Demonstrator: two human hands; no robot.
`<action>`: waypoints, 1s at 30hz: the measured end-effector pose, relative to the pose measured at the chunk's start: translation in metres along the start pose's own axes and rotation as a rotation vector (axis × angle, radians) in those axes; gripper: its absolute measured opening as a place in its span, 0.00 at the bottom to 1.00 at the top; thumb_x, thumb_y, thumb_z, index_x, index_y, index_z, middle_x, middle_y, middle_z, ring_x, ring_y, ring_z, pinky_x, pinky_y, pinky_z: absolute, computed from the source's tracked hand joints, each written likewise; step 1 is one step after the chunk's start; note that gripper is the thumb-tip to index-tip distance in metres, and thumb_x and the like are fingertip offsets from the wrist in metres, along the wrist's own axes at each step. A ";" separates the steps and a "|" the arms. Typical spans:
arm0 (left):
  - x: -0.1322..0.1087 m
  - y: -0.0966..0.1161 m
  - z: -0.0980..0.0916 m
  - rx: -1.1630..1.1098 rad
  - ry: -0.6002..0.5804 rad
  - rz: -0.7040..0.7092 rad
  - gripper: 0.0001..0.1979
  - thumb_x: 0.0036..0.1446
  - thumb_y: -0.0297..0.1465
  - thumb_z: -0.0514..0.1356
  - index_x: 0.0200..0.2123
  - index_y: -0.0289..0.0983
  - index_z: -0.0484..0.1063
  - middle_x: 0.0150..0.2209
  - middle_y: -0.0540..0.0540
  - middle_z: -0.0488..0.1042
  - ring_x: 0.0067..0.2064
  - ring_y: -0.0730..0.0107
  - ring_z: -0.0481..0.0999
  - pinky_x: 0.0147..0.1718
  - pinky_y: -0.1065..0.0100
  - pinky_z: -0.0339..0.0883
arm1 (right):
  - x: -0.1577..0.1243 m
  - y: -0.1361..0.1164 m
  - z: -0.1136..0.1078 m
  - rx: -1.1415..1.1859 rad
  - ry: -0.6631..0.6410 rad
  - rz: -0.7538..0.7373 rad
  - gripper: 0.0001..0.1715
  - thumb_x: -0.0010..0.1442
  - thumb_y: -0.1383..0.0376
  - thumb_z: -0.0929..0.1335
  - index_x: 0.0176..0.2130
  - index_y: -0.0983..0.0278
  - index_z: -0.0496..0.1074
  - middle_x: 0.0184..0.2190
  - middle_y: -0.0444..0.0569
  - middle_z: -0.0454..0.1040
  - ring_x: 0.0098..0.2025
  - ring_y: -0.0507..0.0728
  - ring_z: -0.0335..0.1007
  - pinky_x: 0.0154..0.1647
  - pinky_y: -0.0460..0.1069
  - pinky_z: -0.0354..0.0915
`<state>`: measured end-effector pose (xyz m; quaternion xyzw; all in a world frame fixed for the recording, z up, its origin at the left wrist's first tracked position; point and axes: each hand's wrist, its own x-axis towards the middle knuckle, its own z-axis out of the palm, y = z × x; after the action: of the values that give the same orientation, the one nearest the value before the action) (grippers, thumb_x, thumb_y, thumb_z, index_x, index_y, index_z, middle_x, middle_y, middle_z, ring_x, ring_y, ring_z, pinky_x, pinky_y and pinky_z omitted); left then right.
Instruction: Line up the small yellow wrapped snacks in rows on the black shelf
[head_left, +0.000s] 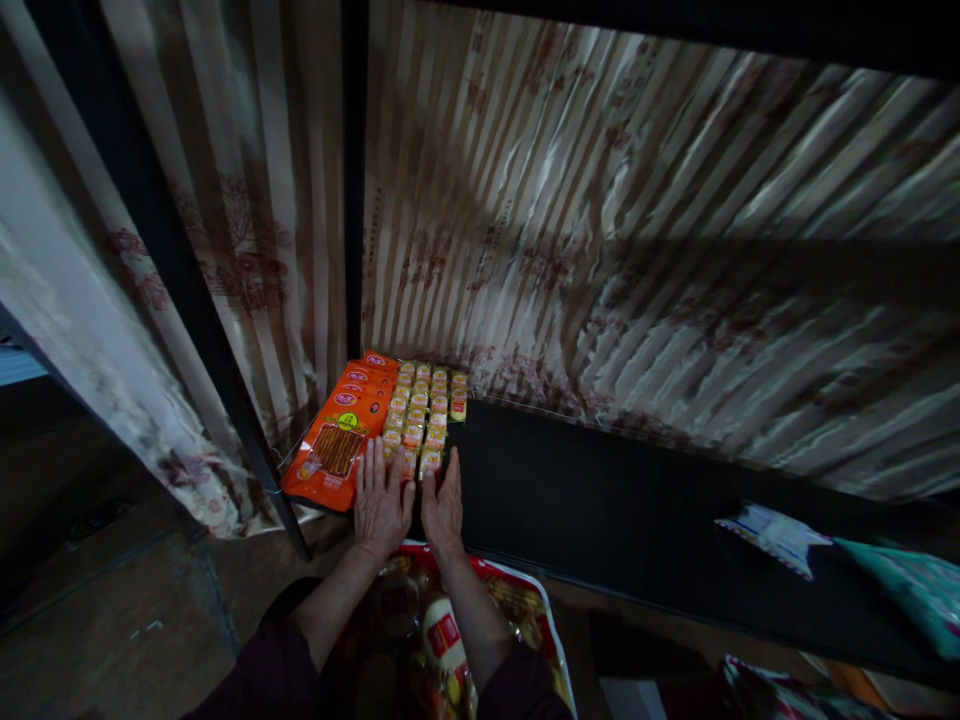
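Many small yellow packs point(418, 405) at fingers point(373, 470), packaged snacks point(444, 632) in red-rimmed container point(517, 574)

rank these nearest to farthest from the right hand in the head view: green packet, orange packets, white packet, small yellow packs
1. small yellow packs: just ahead of the right hand
2. orange packets: left of those packs
3. white packet: off to the right, on the black shelf
4. green packet: farther right, by the picture's edge

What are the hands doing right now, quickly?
Left hand: open, fingers extended over the small yellow packets.
Right hand: open, fingers extended at the packets' near end.
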<state>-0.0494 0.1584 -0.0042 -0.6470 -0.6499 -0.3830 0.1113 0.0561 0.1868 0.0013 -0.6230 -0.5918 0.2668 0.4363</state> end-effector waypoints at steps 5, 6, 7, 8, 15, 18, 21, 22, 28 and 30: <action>-0.017 0.010 -0.012 -0.085 0.074 -0.029 0.29 0.61 0.30 0.50 0.64 0.32 0.51 0.69 0.34 0.40 0.69 0.50 0.38 0.63 0.45 0.46 | -0.027 0.005 -0.018 0.003 0.057 -0.075 0.41 0.64 0.49 0.55 0.64 0.74 0.50 0.65 0.63 0.52 0.67 0.63 0.46 0.66 0.62 0.47; -0.026 0.014 -0.017 -0.119 0.071 -0.028 0.29 0.61 0.29 0.50 0.65 0.32 0.51 0.69 0.34 0.40 0.69 0.51 0.39 0.63 0.45 0.46 | -0.036 0.006 -0.022 0.000 0.084 -0.106 0.39 0.64 0.50 0.54 0.64 0.73 0.51 0.65 0.63 0.53 0.67 0.62 0.48 0.66 0.62 0.49; -0.037 0.020 -0.022 -0.156 0.052 -0.026 0.28 0.61 0.28 0.50 0.64 0.33 0.51 0.69 0.35 0.41 0.69 0.52 0.39 0.63 0.45 0.47 | -0.046 0.008 -0.027 -0.004 0.111 -0.142 0.36 0.65 0.51 0.54 0.63 0.72 0.53 0.64 0.62 0.55 0.66 0.62 0.49 0.65 0.62 0.50; -0.049 0.026 -0.026 -0.200 0.025 -0.005 0.28 0.61 0.27 0.49 0.64 0.34 0.52 0.69 0.36 0.41 0.69 0.53 0.40 0.63 0.46 0.48 | -0.056 0.010 -0.032 -0.009 0.132 -0.179 0.34 0.66 0.53 0.54 0.62 0.70 0.55 0.63 0.61 0.58 0.66 0.61 0.51 0.64 0.62 0.52; -0.133 0.061 -0.036 -0.303 -0.392 0.043 0.23 0.59 0.26 0.47 0.57 0.34 0.64 0.66 0.36 0.53 0.68 0.55 0.47 0.62 0.49 0.53 | -0.131 0.038 -0.059 -0.134 0.153 -0.245 0.25 0.65 0.63 0.56 0.58 0.68 0.62 0.57 0.59 0.65 0.61 0.59 0.59 0.60 0.60 0.59; -0.150 0.072 -0.036 -0.184 -0.670 -0.078 0.24 0.60 0.26 0.45 0.59 0.32 0.62 0.65 0.36 0.55 0.68 0.54 0.47 0.63 0.50 0.50 | -0.158 0.061 -0.068 -0.262 0.142 -0.184 0.25 0.61 0.67 0.57 0.56 0.69 0.64 0.57 0.60 0.65 0.61 0.61 0.57 0.60 0.62 0.58; -0.166 0.078 -0.042 -0.106 -0.869 -0.083 0.26 0.60 0.25 0.45 0.62 0.32 0.58 0.66 0.37 0.52 0.68 0.55 0.45 0.64 0.52 0.46 | -0.186 0.086 -0.075 -0.382 0.080 -0.121 0.26 0.57 0.70 0.59 0.55 0.70 0.66 0.57 0.62 0.64 0.62 0.64 0.55 0.60 0.63 0.57; -0.173 0.079 -0.045 -0.094 -0.915 -0.063 0.27 0.59 0.25 0.45 0.63 0.32 0.57 0.67 0.37 0.51 0.68 0.55 0.44 0.64 0.52 0.44 | -0.195 0.093 -0.077 -0.412 0.055 -0.116 0.25 0.57 0.70 0.59 0.54 0.71 0.68 0.57 0.63 0.65 0.62 0.65 0.55 0.60 0.63 0.57; -0.200 0.078 -0.055 -0.076 -0.934 -0.048 0.31 0.54 0.22 0.50 0.62 0.33 0.58 0.67 0.35 0.50 0.68 0.54 0.48 0.63 0.52 0.49 | -0.226 0.111 -0.082 -0.416 -0.099 -0.170 0.26 0.56 0.73 0.59 0.53 0.69 0.70 0.60 0.61 0.63 0.65 0.63 0.50 0.62 0.63 0.55; -0.202 0.075 -0.056 -0.094 -0.880 -0.057 0.29 0.54 0.21 0.49 0.61 0.31 0.60 0.65 0.34 0.54 0.67 0.55 0.52 0.61 0.56 0.54 | -0.223 0.108 -0.083 -0.389 -0.115 -0.158 0.25 0.55 0.73 0.60 0.51 0.69 0.71 0.59 0.60 0.64 0.65 0.63 0.52 0.62 0.63 0.55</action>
<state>0.0287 -0.0399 -0.0687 -0.7346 -0.6348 -0.1034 -0.2161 0.1459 -0.0402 -0.0928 -0.6311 -0.7030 0.1476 0.2927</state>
